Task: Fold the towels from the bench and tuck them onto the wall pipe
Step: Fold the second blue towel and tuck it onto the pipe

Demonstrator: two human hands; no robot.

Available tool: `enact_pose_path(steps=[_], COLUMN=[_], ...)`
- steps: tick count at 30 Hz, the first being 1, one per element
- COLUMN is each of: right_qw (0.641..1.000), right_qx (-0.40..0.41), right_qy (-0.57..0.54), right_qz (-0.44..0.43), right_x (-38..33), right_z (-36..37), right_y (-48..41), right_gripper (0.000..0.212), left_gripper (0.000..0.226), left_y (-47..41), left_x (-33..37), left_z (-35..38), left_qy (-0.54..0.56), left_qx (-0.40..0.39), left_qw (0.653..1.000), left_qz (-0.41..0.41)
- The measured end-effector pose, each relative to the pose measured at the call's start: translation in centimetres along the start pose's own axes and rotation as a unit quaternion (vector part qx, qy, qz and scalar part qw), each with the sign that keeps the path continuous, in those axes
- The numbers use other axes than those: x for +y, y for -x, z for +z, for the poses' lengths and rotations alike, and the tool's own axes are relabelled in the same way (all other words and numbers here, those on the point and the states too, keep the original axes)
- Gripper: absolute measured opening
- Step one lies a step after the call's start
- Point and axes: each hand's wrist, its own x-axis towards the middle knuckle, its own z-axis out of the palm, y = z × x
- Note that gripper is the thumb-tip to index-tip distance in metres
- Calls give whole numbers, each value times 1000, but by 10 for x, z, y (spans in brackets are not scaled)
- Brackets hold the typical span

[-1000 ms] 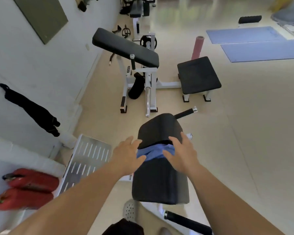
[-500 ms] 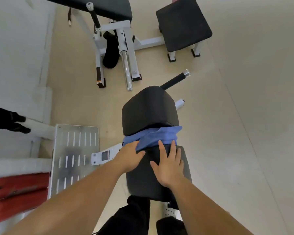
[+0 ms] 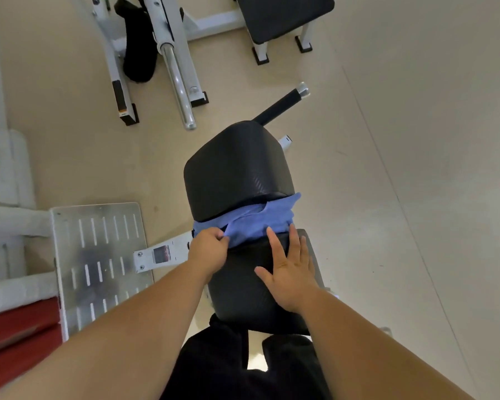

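Head view, blue towel (image 3: 257, 222) crumpled in gap between black bench pads (image 3: 237, 168), left hand (image 3: 207, 252) pinching its 9 o'clock edge, right hand (image 3: 289, 272) spread flat on near pad, fingertips touching towel.

A gym: a black padded vinyl bench in two cushioned sections (image 3: 237, 168) stands on a smooth beige floor (image 3: 401, 140). Near it are a white steel-framed weight machine with a chrome bar (image 3: 189, 70), a second black padded seat on white legs (image 3: 283, 15) and a slotted metal footplate (image 3: 98, 255).
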Motion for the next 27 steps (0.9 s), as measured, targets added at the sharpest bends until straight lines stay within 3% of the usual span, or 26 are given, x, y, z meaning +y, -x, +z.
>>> enact_pose_path(steps=[9, 16, 21, 27], right_qw=[1000, 995, 968, 905], right_qx=[6, 25, 147, 114], right_qy=[-14, -81, -94, -5], right_qz=[-2, -57, -180, -410], right_x=[2, 12, 13, -21], right_z=[3, -26, -86, -141], right_y=[-4, 9, 48, 108], right_gripper=[85, 75, 54, 31], left_gripper=[11, 11, 10, 18], left_y=[63, 131, 181, 251], left_x=[6, 32, 54, 71], left_z=[-27, -36, -34, -47], left_qy=[-29, 45, 27, -21], left_qx=[58, 71, 125, 168], left_qw=[980, 973, 962, 943], left_qz=[189, 215, 243, 286])
